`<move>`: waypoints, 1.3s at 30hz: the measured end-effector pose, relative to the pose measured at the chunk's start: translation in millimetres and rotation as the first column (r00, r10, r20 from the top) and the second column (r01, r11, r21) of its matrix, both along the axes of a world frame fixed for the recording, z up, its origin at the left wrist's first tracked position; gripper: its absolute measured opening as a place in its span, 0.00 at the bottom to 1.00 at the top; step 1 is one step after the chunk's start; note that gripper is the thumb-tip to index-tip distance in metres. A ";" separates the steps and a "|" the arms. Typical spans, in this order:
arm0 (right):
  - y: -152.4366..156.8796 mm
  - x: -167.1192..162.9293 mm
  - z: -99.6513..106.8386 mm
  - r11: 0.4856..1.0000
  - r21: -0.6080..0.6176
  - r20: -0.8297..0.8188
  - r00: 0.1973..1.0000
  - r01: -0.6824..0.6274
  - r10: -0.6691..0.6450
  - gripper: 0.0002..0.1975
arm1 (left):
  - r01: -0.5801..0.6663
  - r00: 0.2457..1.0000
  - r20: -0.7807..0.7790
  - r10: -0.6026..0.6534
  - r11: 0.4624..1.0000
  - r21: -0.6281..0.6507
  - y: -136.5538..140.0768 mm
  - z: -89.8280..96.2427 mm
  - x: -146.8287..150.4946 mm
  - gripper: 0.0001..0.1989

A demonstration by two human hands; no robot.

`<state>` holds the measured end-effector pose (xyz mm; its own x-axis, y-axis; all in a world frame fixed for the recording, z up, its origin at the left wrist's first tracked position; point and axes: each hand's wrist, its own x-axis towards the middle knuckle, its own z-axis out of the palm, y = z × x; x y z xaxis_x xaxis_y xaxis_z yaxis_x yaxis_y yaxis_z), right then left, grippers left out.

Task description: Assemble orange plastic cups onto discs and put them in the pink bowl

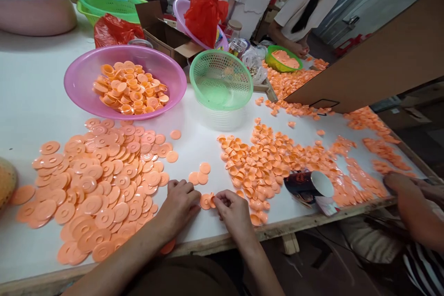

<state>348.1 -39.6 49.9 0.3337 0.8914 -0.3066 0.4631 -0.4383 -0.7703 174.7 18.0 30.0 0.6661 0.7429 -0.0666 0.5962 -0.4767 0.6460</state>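
Near the table's front edge, my left hand (178, 206) is closed, its curled fingertips at the edge of a flat orange plastic disc (204, 201). My right hand (236, 215) pinches a small orange plastic cup (212, 200) against that disc's right side. Just beyond my fingers lie several loose discs (203, 178). A broad heap of orange discs (104, 185) spreads to the left of my left hand. On the other side, small orange cups (256, 162) are piled beyond my right hand. My left fingertips are partly hidden.
A pink basin (74, 90) holds joined orange pieces; beside it stands a green strainer basket (222, 97). A dark mug (301, 185) lies on its side at right. A co-worker's arm (412, 203) reaches in there. Another person (294, 14) sits behind a cardboard panel (374, 55).
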 end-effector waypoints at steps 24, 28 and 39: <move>-5.2 -15.3 -19.7 0.993 0.096 0.059 0.996 -0.066 0.061 0.09 | -0.291 0.938 0.030 0.345 0.832 -0.472 -9.6 2.7 29.2 0.12; -6.9 -14.8 -24.7 0.997 0.075 -0.041 0.999 -0.008 0.012 0.09 | -0.290 0.903 0.108 0.415 0.777 -0.559 -11.1 -2.4 26.2 0.05; -25.1 -31.8 -18.0 0.920 0.382 0.027 0.996 -0.088 0.084 0.09 | -0.207 0.897 0.269 0.351 0.871 -0.445 -12.8 7.3 5.3 0.12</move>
